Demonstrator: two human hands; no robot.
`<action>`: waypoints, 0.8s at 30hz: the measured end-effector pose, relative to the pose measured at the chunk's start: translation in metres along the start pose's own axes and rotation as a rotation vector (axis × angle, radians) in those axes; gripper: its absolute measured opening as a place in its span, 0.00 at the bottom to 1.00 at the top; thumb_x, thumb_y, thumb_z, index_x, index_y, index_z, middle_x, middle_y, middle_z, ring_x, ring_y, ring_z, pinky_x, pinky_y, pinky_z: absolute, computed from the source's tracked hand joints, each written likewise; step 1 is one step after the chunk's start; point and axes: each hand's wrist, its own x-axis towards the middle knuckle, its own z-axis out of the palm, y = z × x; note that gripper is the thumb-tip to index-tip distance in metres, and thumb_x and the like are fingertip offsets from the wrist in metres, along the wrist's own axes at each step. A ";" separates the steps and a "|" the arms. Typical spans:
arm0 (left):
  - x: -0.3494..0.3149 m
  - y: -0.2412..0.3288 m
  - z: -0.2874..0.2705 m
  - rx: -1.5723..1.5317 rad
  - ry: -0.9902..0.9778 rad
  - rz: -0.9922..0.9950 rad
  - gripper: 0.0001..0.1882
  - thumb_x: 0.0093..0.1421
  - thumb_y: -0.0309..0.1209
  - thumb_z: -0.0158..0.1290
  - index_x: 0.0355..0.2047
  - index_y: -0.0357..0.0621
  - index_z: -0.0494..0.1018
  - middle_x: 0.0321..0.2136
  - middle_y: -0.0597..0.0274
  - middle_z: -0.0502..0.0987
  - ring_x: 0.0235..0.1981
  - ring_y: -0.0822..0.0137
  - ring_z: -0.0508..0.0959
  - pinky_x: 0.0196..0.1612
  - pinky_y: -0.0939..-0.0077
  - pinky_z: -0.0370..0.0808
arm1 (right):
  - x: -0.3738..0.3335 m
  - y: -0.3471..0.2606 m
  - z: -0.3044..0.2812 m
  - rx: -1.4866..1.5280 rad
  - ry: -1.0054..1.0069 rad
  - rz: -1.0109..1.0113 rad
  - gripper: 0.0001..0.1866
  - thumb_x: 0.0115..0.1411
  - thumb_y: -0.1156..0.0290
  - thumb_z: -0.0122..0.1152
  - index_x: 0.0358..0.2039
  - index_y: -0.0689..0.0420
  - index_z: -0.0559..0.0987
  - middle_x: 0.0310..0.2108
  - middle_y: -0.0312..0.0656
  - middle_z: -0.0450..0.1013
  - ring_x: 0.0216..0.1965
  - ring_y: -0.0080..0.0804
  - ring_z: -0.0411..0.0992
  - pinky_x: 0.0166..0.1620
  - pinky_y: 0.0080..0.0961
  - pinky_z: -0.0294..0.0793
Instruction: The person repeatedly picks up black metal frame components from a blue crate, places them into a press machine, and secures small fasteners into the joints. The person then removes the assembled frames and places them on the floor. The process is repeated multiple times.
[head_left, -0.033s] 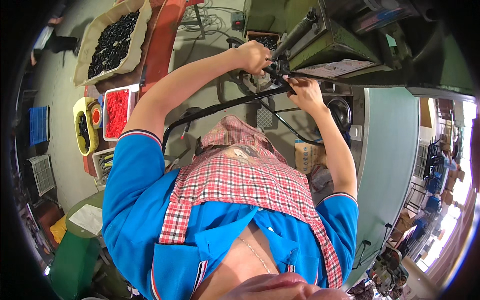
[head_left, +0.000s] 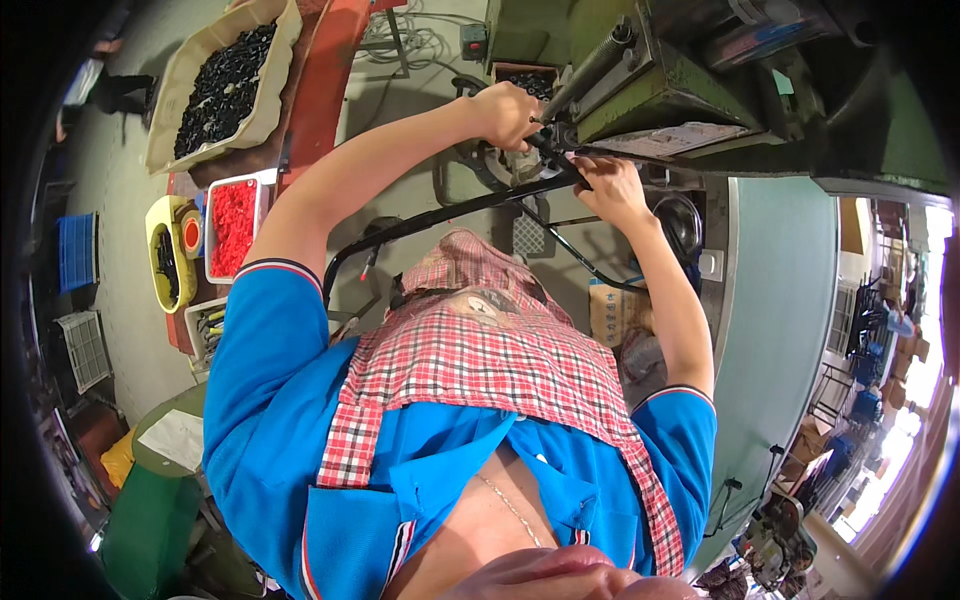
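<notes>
A black bent-tube metal frame (head_left: 440, 213) stretches in front of my apron, its far end up against the green machine (head_left: 655, 100). My left hand (head_left: 507, 114) is closed round the tubing just beside the machine's head; its fingertips are partly hidden. Slightly nearer and to the right, my right hand (head_left: 612, 188) grips the end of the same frame, thumb and fingers bent over it. The machine's head hides the exact spot where the tube meets it.
To the left, a large cream tray (head_left: 160, 130) of small black parts stands by a white bin (head_left: 262, 215) of red parts and a yellow basin (head_left: 158, 215). A pale green panel (head_left: 780, 330) runs along my right. A cardboard box (head_left: 548, 70) of black parts sits beyond my hands.
Both my hands and the frame stay in the same place. At the far upper left, a person has shifted slightly.
</notes>
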 end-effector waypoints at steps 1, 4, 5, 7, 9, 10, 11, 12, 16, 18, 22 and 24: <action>0.001 0.001 0.000 -0.035 -0.037 -0.060 0.14 0.42 0.43 0.55 0.15 0.45 0.73 0.16 0.57 0.74 0.25 0.53 0.77 0.27 0.61 0.74 | 0.000 0.001 0.003 -0.002 0.055 -0.033 0.23 0.48 0.65 0.63 0.46 0.56 0.75 0.36 0.44 0.75 0.39 0.43 0.73 0.44 0.35 0.70; 0.000 0.003 0.009 -0.070 0.033 -0.016 0.13 0.42 0.43 0.56 0.16 0.46 0.73 0.14 0.58 0.72 0.23 0.53 0.76 0.26 0.60 0.74 | -0.003 0.002 0.005 0.002 0.041 -0.014 0.25 0.48 0.65 0.64 0.48 0.56 0.75 0.37 0.46 0.76 0.39 0.44 0.74 0.43 0.35 0.72; 0.000 0.001 0.010 -0.099 0.041 -0.025 0.14 0.42 0.44 0.57 0.16 0.47 0.72 0.16 0.57 0.73 0.24 0.52 0.75 0.27 0.60 0.73 | -0.004 0.003 0.005 0.008 0.047 -0.022 0.25 0.48 0.66 0.64 0.48 0.56 0.75 0.38 0.46 0.76 0.39 0.44 0.74 0.43 0.35 0.72; 0.001 -0.003 0.011 -0.134 -0.010 -0.051 0.14 0.42 0.44 0.58 0.17 0.48 0.72 0.19 0.56 0.74 0.25 0.52 0.75 0.28 0.60 0.73 | -0.003 0.002 0.007 -0.008 0.034 -0.007 0.24 0.47 0.65 0.64 0.46 0.57 0.75 0.38 0.45 0.76 0.38 0.43 0.74 0.43 0.35 0.73; 0.000 -0.004 0.013 -0.145 -0.047 -0.035 0.13 0.43 0.43 0.59 0.20 0.48 0.73 0.25 0.55 0.75 0.28 0.53 0.76 0.30 0.60 0.73 | -0.002 0.003 0.014 0.011 0.006 -0.003 0.22 0.49 0.63 0.63 0.45 0.56 0.75 0.37 0.45 0.76 0.41 0.43 0.73 0.47 0.37 0.69; 0.001 -0.002 0.012 -0.109 -0.102 -0.034 0.13 0.43 0.42 0.59 0.21 0.48 0.74 0.25 0.56 0.75 0.28 0.53 0.76 0.30 0.60 0.73 | -0.002 0.005 0.019 0.019 -0.009 -0.001 0.22 0.49 0.62 0.62 0.45 0.56 0.75 0.36 0.44 0.76 0.42 0.44 0.73 0.49 0.38 0.67; 0.002 0.000 0.011 -0.072 -0.158 -0.034 0.13 0.43 0.42 0.59 0.22 0.48 0.74 0.25 0.56 0.75 0.28 0.53 0.76 0.30 0.60 0.72 | -0.001 0.006 0.022 0.017 -0.022 0.005 0.21 0.49 0.62 0.62 0.44 0.55 0.75 0.35 0.45 0.76 0.40 0.44 0.74 0.47 0.38 0.69; 0.002 0.001 0.010 -0.036 -0.214 -0.033 0.13 0.42 0.42 0.59 0.22 0.48 0.75 0.25 0.57 0.75 0.28 0.54 0.76 0.30 0.60 0.72 | 0.001 0.007 0.025 0.014 -0.034 0.010 0.21 0.49 0.63 0.62 0.44 0.55 0.75 0.33 0.45 0.76 0.39 0.43 0.75 0.45 0.37 0.70; -0.008 -0.002 0.049 -0.105 -0.136 -0.083 0.16 0.44 0.47 0.58 0.22 0.47 0.76 0.26 0.57 0.76 0.30 0.55 0.77 0.32 0.60 0.72 | 0.003 0.012 0.052 -0.033 -0.109 0.022 0.22 0.48 0.64 0.61 0.45 0.53 0.76 0.29 0.46 0.77 0.32 0.43 0.76 0.38 0.36 0.73; -0.009 0.005 0.033 -0.118 -0.285 -0.163 0.20 0.47 0.52 0.58 0.22 0.46 0.75 0.28 0.56 0.76 0.32 0.53 0.77 0.34 0.60 0.73 | 0.002 0.006 0.047 -0.046 -0.112 0.033 0.24 0.49 0.64 0.59 0.49 0.52 0.73 0.30 0.48 0.76 0.35 0.45 0.76 0.40 0.39 0.74; -0.001 -0.040 0.024 -0.569 -0.253 -0.214 0.26 0.58 0.55 0.50 0.38 0.42 0.75 0.33 0.49 0.77 0.39 0.48 0.76 0.41 0.57 0.72 | -0.007 0.022 0.069 -0.079 -0.247 0.030 0.28 0.58 0.59 0.50 0.58 0.55 0.65 0.44 0.53 0.73 0.45 0.50 0.73 0.48 0.45 0.73; 0.013 -0.086 0.046 -0.421 -0.279 -0.374 0.19 0.59 0.46 0.52 0.39 0.43 0.75 0.36 0.50 0.77 0.40 0.48 0.76 0.43 0.58 0.72 | -0.016 0.032 0.087 -0.201 -0.143 -0.081 0.28 0.62 0.57 0.45 0.59 0.59 0.63 0.50 0.53 0.69 0.49 0.50 0.70 0.51 0.47 0.72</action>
